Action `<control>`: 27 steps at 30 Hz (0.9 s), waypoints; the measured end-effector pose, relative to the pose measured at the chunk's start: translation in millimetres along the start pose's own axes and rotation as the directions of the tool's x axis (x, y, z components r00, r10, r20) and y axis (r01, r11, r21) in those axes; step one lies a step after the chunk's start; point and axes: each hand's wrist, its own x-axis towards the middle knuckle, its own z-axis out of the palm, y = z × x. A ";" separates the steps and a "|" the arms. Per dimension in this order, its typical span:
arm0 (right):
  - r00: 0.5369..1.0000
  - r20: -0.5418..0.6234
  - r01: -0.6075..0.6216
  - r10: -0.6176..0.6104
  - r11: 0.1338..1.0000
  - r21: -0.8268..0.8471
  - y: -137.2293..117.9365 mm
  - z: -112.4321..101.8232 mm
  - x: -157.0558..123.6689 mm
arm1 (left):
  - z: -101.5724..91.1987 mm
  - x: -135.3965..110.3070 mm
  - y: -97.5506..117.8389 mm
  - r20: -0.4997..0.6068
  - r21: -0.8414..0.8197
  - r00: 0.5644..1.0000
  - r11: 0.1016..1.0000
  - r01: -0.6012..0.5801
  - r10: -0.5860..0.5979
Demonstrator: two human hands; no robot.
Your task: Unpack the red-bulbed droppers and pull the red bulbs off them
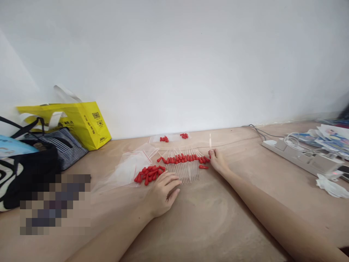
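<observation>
A glass dropper (pixel 210 139) stands upright in my right hand (pixel 218 162), its red bulb end pinched between the fingers and its clear tube pointing up. Just left of that hand lies a row of droppers (pixel 187 171) with red rubber bulbs, their tubes pointing both away from me and towards me. One red bulb (pixel 203 167) lies apart at the row's right end. My left hand (pixel 163 193) rests palm down with fingers spread, at the near left end of the row. Beside its fingertips is a pile of red rubber bulbs (pixel 149 174) on clear plastic.
Clear zip bags (pixel 128 165) lie left of the row. Near the wall sits a flat bag (pixel 172 138) containing droppers. A yellow bag (pixel 94 125) and a striped bag (pixel 69 147) stand left. On the right are a power strip (pixel 283 154), papers (pixel 332 136) and a crumpled tissue (pixel 331 186).
</observation>
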 end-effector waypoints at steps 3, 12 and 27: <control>1.000 0.018 0.024 -0.025 0.995 0.092 -9.1 0.3 -8.2 | 0.7 3.3 -1.3 -0.036 0.041 0.998 0.998 0.044 -0.043; 0.877 0.392 -0.106 -0.277 0.685 0.721 -66.8 29.5 -82.6 | 4.5 12.4 -1.9 -0.144 0.118 0.977 0.978 0.174 -0.156; 0.630 0.157 0.755 -0.760 0.647 0.107 -57.7 -1.8 -74.4 | -5.6 10.2 -11.7 -0.166 0.221 0.984 0.970 0.099 -0.063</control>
